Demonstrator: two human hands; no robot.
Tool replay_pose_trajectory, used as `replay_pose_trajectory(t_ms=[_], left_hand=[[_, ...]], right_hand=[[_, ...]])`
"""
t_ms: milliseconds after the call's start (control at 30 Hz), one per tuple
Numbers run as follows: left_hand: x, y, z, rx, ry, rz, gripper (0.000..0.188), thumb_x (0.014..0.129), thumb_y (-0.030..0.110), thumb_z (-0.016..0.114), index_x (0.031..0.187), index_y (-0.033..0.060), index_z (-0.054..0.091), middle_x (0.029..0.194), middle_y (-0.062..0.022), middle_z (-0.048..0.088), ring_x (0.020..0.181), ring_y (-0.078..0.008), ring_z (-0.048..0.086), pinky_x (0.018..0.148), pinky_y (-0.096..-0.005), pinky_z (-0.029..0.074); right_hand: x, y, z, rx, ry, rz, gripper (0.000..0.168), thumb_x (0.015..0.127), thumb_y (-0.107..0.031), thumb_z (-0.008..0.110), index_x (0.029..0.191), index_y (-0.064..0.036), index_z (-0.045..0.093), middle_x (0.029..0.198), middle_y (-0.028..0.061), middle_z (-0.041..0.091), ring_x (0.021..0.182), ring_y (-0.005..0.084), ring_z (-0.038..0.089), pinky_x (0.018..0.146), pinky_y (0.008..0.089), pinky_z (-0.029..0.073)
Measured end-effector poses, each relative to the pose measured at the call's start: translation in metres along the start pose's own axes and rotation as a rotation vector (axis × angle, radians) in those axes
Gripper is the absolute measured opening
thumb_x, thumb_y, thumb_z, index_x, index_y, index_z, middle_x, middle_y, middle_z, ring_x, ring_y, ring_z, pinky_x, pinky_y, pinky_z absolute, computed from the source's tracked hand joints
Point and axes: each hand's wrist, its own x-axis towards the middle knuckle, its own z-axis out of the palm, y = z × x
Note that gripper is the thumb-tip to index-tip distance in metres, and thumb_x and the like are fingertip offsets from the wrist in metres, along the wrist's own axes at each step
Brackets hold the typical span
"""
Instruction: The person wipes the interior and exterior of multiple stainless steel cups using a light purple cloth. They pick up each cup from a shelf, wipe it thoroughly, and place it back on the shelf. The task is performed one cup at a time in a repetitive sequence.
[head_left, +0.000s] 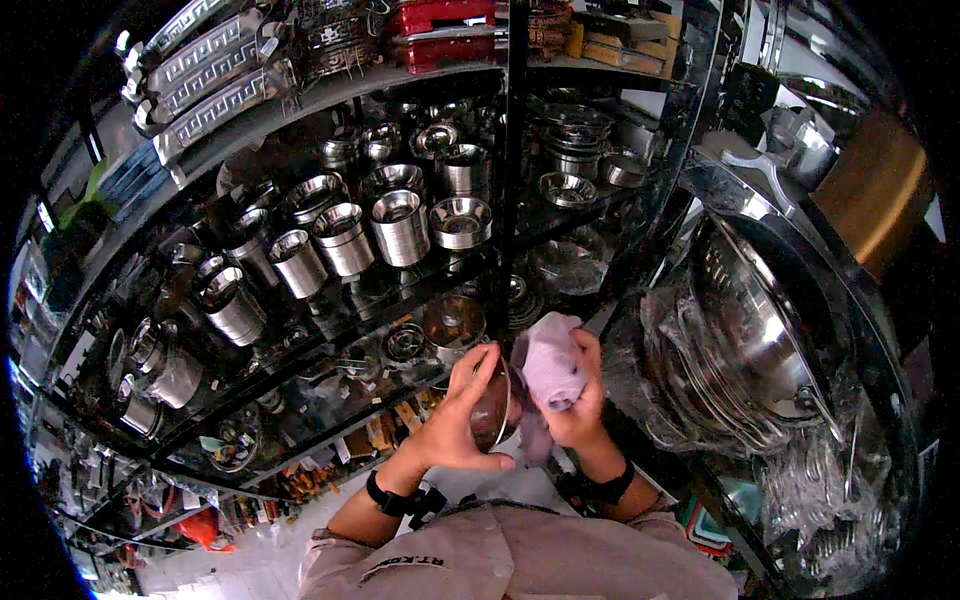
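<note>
My left hand (442, 435) grips a round, shiny dish or lid (493, 412) with a bright thin rim. Its fingers lie along the far side and the thumb along the near edge. The piece is tilted on edge, and my palm hides part of it. A bunched lilac cloth (553, 364) is held in my right hand (585, 416), close to the right side of the round piece. Whether cloth and piece touch, I cannot tell. A loose end of the cloth hangs below my right hand.
Stacked stainless steel bowls (401, 225) fill the dark shelf (367, 304) ahead. A black upright post (515, 150) divides the shelving. On the right stand large steel pans (750, 322) with plastic wrapping. Wooden-handled items (292, 484) lie on a low shelf at the left.
</note>
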Motion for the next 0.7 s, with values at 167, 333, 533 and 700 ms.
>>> replay_pose_trajectory(t_ms=[167, 333, 533, 700], left_hand=[[0.013, -0.017, 0.018, -0.034, 0.326, 0.012, 0.153, 0.055, 0.054, 0.097, 0.163, -0.0004, 0.002, 0.164, -0.022, 0.016, 0.154, -0.0335, 0.016, 0.123, -0.0469, 0.018], [0.011, -0.011, 0.034, -0.614, 0.42, -0.203, 0.152, 0.056, 0.051, 0.098, 0.163, 0.0046, 0.0, 0.162, -0.0149, 0.019, 0.149, -0.0274, 0.025, 0.121, -0.0416, 0.024], [-0.022, -0.033, 0.03, -1.169, 0.328, -0.324, 0.118, 0.074, 0.061, 0.085, 0.159, 0.0094, 0.022, 0.152, -0.0119, 0.045, 0.137, -0.0272, 0.048, 0.115, -0.0454, 0.039], [-0.014, -0.005, 0.006, -1.046, 0.385, -0.207, 0.12, 0.073, 0.053, 0.088, 0.161, 0.0069, 0.02, 0.152, -0.0132, 0.045, 0.137, -0.0276, 0.048, 0.114, -0.0432, 0.039]], right_hand=[[-0.014, 0.004, 0.001, 0.24, -0.358, -0.047, 0.069, 0.072, -0.01, 0.081, 0.138, -0.009, 0.059, 0.152, 0.0264, 0.037, 0.142, 0.0445, 0.039, 0.115, 0.0515, 0.033], [-0.025, 0.007, -0.001, 0.192, -0.422, 0.001, 0.053, 0.074, -0.008, 0.076, 0.126, -0.011, 0.069, 0.15, 0.0266, 0.039, 0.139, 0.0451, 0.042, 0.114, 0.052, 0.033], [-0.024, 0.009, 0.003, -0.046, -0.46, -0.251, 0.042, 0.067, -0.012, 0.067, 0.108, -0.014, 0.078, 0.144, 0.0242, 0.047, 0.132, 0.0461, 0.048, 0.111, 0.0505, 0.038], [-0.031, 0.027, -0.011, 0.109, -0.346, 0.17, 0.051, 0.073, -0.005, 0.065, 0.124, -0.009, 0.069, 0.141, 0.0169, 0.054, 0.129, 0.0337, 0.054, 0.107, 0.0439, 0.045]])
